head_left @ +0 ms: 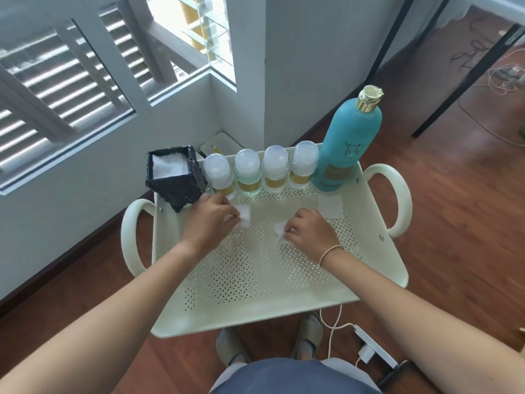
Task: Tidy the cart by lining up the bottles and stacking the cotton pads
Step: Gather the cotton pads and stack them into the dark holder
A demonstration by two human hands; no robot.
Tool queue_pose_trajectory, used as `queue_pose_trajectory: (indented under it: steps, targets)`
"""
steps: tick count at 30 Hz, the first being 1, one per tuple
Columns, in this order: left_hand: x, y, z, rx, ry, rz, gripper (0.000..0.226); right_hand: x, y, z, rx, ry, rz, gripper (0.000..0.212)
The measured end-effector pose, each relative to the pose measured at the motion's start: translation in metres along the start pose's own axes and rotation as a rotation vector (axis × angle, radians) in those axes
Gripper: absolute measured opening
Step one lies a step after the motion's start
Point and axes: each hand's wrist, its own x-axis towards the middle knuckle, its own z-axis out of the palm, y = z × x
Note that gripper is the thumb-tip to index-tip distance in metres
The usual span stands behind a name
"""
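- Mid-frame on the perforated cart tray (255, 280), the right hand (311, 233) pinches a white cotton pad (279, 233).
- Left of centre, the left hand (208, 220) pinches another pad (244, 216).
- A loose pad (330, 206) lies right of centre.
- Farther up, four small bottles (262, 172), a teal bottle (345, 143) and a black box (174, 176) line the rim.
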Motion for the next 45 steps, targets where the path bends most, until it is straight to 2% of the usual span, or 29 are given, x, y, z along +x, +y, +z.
queue_pose_trajectory:
  steps: [3, 5, 7, 16, 28, 35, 37, 40, 42, 45]
  targets:
    - [-0.001, 0.012, -0.015, -0.021, -0.007, 0.012, 0.016, -0.001, -0.003, -0.004, 0.058, 0.025, 0.02, 0.015]
    - [0.007, 0.016, -0.028, -0.061, 0.051, 0.032, 0.015, 0.009, -0.009, -0.017, 0.125, 0.034, 0.039, 0.015]
    - [-0.005, 0.002, -0.095, -0.014, 0.247, -0.013, 0.013, 0.03, -0.066, -0.042, 0.159, 0.112, -0.125, 0.014]
    - [0.014, -0.025, -0.135, 0.036, 0.301, -0.11, 0.014, 0.052, -0.097, -0.066, 0.263, 0.24, -0.192, 0.012]
    - [0.034, -0.059, -0.122, 0.092, 0.087, -0.154, 0.016, 0.055, -0.114, -0.057, 0.299, 0.249, -0.2, 0.009]
    - [0.041, -0.074, -0.133, 0.088, -0.083, -0.065, 0.019, 0.065, -0.133, -0.062, 0.333, 0.215, -0.211, 0.007]
    - [0.041, -0.076, -0.139, 0.068, -0.087, -0.04, 0.021, 0.072, -0.145, -0.064, 0.328, 0.211, -0.235, 0.008]
    - [0.038, -0.08, -0.145, 0.017, -0.009, -0.039, 0.023, 0.084, -0.166, -0.065, 0.306, 0.212, -0.283, 0.01]
    - [0.035, -0.085, -0.147, -0.002, 0.004, -0.056, 0.032, 0.094, -0.18, -0.063, 0.267, 0.21, -0.312, 0.011]
    - [0.031, -0.094, -0.146, -0.018, -0.131, -0.11, 0.065, 0.108, -0.197, -0.056, 0.171, 0.178, -0.331, 0.012]
